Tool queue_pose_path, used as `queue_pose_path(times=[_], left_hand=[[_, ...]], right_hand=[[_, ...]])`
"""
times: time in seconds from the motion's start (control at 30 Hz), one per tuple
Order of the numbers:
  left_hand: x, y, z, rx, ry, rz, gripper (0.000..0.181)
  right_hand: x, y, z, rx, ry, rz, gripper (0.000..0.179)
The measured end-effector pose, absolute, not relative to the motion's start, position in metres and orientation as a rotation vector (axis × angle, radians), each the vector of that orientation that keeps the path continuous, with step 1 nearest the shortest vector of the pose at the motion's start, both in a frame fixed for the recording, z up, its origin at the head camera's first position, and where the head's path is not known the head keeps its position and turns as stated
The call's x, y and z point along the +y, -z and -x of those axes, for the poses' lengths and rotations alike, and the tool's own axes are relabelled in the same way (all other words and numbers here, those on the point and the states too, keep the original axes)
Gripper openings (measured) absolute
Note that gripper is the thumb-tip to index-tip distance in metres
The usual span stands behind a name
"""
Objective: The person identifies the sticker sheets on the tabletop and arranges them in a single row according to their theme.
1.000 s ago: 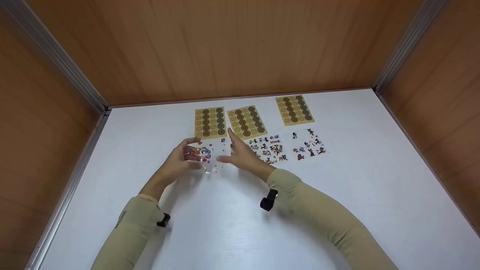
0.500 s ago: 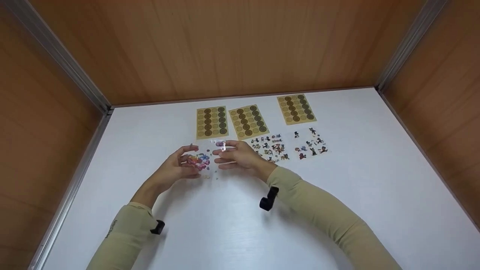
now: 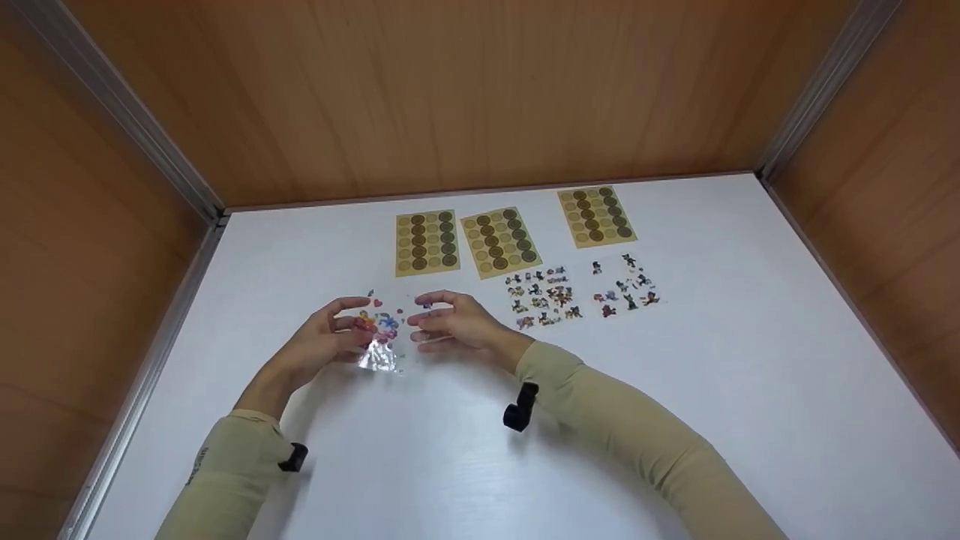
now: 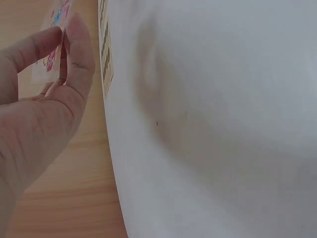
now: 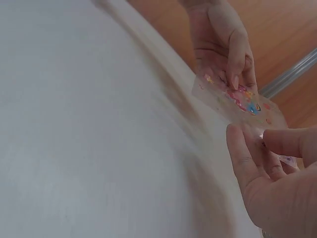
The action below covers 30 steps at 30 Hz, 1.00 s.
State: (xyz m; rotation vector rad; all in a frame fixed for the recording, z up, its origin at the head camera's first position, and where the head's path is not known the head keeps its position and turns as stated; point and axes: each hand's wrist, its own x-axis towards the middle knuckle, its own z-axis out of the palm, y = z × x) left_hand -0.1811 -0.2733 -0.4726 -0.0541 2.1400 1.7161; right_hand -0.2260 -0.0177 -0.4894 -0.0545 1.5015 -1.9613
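Note:
A clear sticker sheet with small colourful figures is held up above the table between both hands. My left hand pinches its left side, thumb on the near face and fingers behind, as the left wrist view shows of the sheet. At the opposite side, my right hand holds the edge between thumb and fingers. In the right wrist view the see-through sheet is tilted, and fingers show through it.
Three gold sheets of round stickers, left, middle and right, lie along the back of the white table. Two clear sticker sheets with dark figures, one beside the other, lie right of my hands. Wooden panels surround the table.
My right hand, earlier spread beside the sheet, has taken hold of its right edge. Both hands and the sheet have shifted left and slightly nearer to me.

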Motion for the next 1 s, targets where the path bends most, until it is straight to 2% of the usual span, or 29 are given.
queue_pose_path(times=[0.2,0.33,0.7,0.87,1.0], left_hand=[[-0.281,0.473,0.182,2.162,-1.682,0.092,0.067],[-0.286,0.472,0.185,2.201,-1.649,0.108,0.066],[-0.29,0.462,0.188,2.128,-1.495,-0.066,0.058],[-0.293,0.464,0.187,2.11,-1.553,-0.051,0.061],[-0.305,0.468,0.186,2.08,-1.655,0.035,0.07]], right_hand=[[-0.026,0.492,0.224,1.486,1.935,0.043,0.048],[-0.028,0.494,0.223,1.481,1.886,0.059,0.041],[-0.036,0.488,0.219,1.768,1.665,0.345,0.022],[-0.039,0.486,0.222,1.757,1.707,0.29,0.02],[-0.042,0.49,0.223,1.666,1.865,0.187,0.022]])
